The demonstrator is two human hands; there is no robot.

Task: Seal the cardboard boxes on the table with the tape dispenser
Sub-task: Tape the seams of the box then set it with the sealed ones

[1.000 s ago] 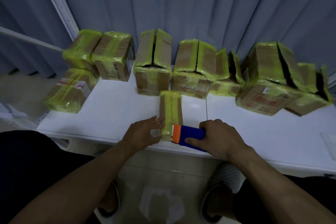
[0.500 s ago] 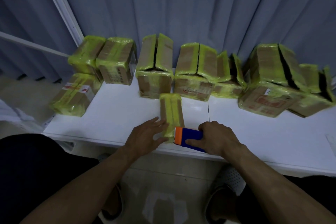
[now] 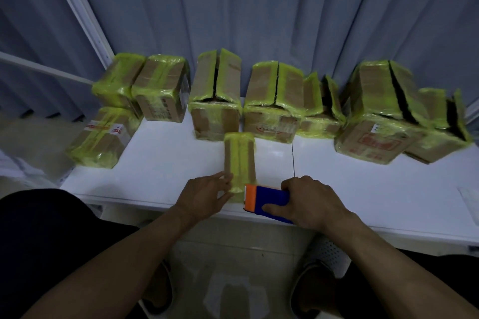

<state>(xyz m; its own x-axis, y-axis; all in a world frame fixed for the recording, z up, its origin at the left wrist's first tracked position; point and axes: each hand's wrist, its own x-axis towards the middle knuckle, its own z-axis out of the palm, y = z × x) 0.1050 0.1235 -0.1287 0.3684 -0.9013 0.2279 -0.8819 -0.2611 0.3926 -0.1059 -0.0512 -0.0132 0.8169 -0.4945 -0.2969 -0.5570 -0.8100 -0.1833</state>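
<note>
A narrow cardboard box (image 3: 239,158) with yellow tape along its top lies near the front edge of the white table (image 3: 160,163). My left hand (image 3: 204,195) rests against the box's near left side with straight fingers. My right hand (image 3: 308,201) grips the blue and orange tape dispenser (image 3: 264,199), whose orange end sits at the near end of the box. Several taped cardboard boxes stand along the back, some with flaps up, such as one (image 3: 216,101) behind the narrow box.
A grey curtain (image 3: 259,8) hangs behind the table. A taped box (image 3: 101,137) sits at the table's left end, two larger boxes (image 3: 381,122) at the right. My knees and shoes show below the table's front edge. A white sheet (image 3: 470,202) lies at far right.
The view has shifted slightly, so the boxes sit lower in the frame. My hands, the narrow box and the dispenser keep nearly the same pose.
</note>
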